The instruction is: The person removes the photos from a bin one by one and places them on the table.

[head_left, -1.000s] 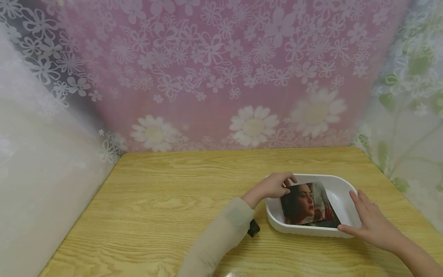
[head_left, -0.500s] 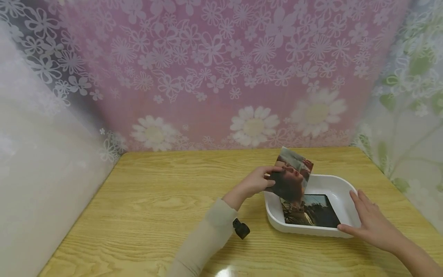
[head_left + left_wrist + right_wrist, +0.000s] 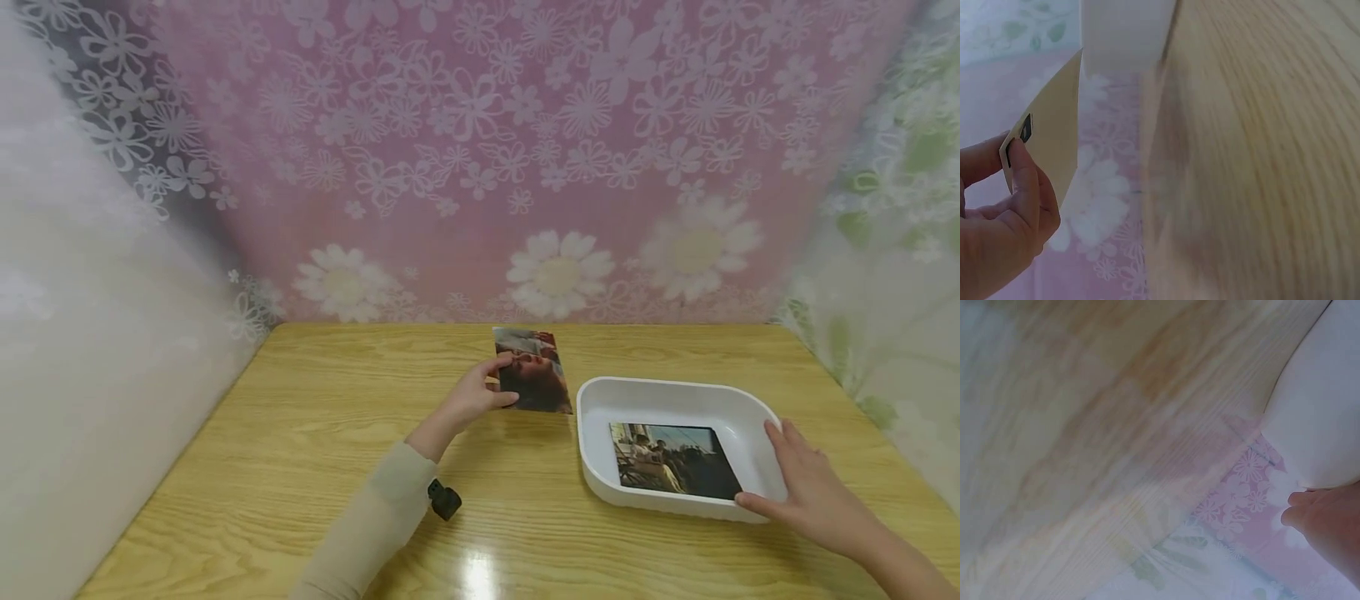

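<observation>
My left hand [image 3: 474,393] pinches a photo card [image 3: 534,373] between thumb and fingers, over the table left of the tray. Its picture of a face is turned sideways in the head view. The left wrist view shows the card's plain tan back [image 3: 1054,119] with small dark marks near the thumb. A white oval-cornered tray [image 3: 600,483] stands at the right. Inside lies another photo card [image 3: 675,460], picture up, with people and a dark outdoor scene. My right hand [image 3: 813,492] rests spread on the tray's right end, thumb at the near rim, fingers along the right rim.
The wood-grain table [image 3: 300,467] runs back to a pink flowered curtain [image 3: 450,167]. Pale patterned sheets hang at the left [image 3: 112,333] and right sides. A small black device [image 3: 444,500] sits at the left sleeve's cuff.
My left hand has lifted the face-picture card from the tray and carried it left, turning it. The card beneath is now uncovered. My right hand has stayed on the tray.
</observation>
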`<state>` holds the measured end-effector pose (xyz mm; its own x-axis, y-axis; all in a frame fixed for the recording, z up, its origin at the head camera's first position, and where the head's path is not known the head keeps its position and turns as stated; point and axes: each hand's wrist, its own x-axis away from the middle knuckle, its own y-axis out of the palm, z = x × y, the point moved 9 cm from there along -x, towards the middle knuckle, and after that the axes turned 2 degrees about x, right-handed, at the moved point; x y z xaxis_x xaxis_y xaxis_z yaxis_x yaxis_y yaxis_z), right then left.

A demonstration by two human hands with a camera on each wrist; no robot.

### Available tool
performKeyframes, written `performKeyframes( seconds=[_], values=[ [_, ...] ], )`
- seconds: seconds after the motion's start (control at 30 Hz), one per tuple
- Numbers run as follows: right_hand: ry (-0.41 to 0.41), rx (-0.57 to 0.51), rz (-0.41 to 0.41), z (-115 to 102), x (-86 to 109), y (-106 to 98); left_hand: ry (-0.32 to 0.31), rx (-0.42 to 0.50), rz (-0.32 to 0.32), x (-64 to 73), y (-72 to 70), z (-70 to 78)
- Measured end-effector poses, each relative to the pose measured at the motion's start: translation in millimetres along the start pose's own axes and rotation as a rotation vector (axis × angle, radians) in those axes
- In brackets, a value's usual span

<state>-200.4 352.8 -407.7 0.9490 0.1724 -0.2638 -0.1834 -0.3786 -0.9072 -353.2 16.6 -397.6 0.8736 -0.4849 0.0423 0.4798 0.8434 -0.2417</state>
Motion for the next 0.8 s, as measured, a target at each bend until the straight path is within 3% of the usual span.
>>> performKeyframes(
  seconds=[0.1, 0.2, 0.3, 0.57, 0.8],
  values=[
    [0.005, 0.001, -0.009, 1, 0.4, 0, -0.03, -0.102, -0.004, -0.1, -4.8, -11.6],
    [0.01, 0.001, -0.019, 2, 0.6, 1, -0.054, -0.265, -0.03, -2.0, -4.2, -21.5],
    [0.015, -0.001, -0.03, 2, 0.5, 3, -0.057, -0.434, -0.075, -4.4, 0.0, -28.9],
    [0.031, 0.007, -0.04, 2, 2.2, 3, -0.095, -0.753, -0.16, -7.3, 11.7, -41.8],
    [0.023, 0.022, -0.039, 2, 0.7, 1, -0.121, -0.855, -0.179, -11.0, 16.0, -46.2]
  ],
)
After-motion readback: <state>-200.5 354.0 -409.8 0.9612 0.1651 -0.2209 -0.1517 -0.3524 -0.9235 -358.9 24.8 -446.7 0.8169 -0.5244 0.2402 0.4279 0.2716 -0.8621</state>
